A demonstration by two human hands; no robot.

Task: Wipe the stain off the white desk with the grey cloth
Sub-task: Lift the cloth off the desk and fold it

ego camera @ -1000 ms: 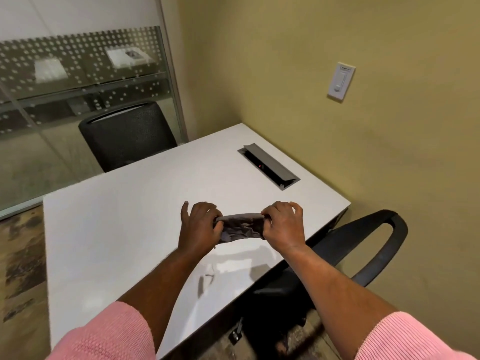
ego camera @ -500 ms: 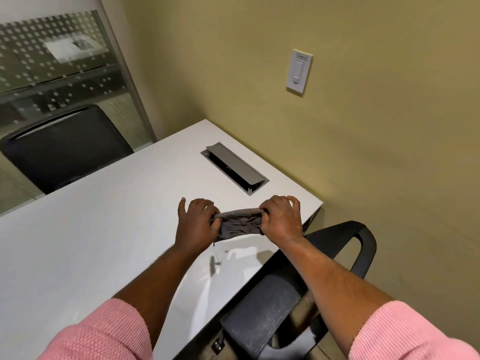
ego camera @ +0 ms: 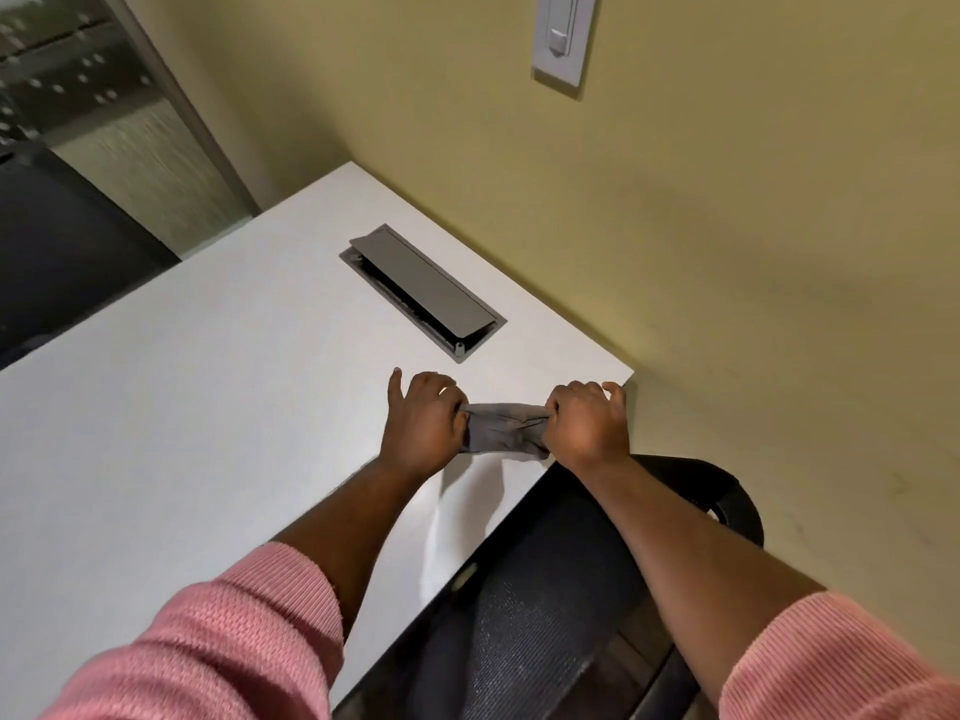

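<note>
A small grey cloth (ego camera: 501, 428) is stretched between both my hands, just above the white desk (ego camera: 208, 407) near its right front corner. My left hand (ego camera: 422, 426) grips the cloth's left end with the thumb sticking out. My right hand (ego camera: 587, 426) grips its right end, close to the desk's corner. The cloth is bunched and wrinkled. No stain shows on the desk; my forearms and the cloth hide part of the surface beneath them.
A grey cable hatch (ego camera: 423, 291) with its lid tilted up sits in the desk behind my hands. A black mesh chair (ego camera: 545, 615) is tucked under the desk's right edge. Another dark chair (ego camera: 57, 252) is at far left. A yellow wall with a switch (ego camera: 561, 36) stands close behind.
The view has swung right and down, closer to the desk corner. Both hands keep holding the cloth and now sit nearer the right corner. The dark mark seen below the hands earlier is out of sight.
</note>
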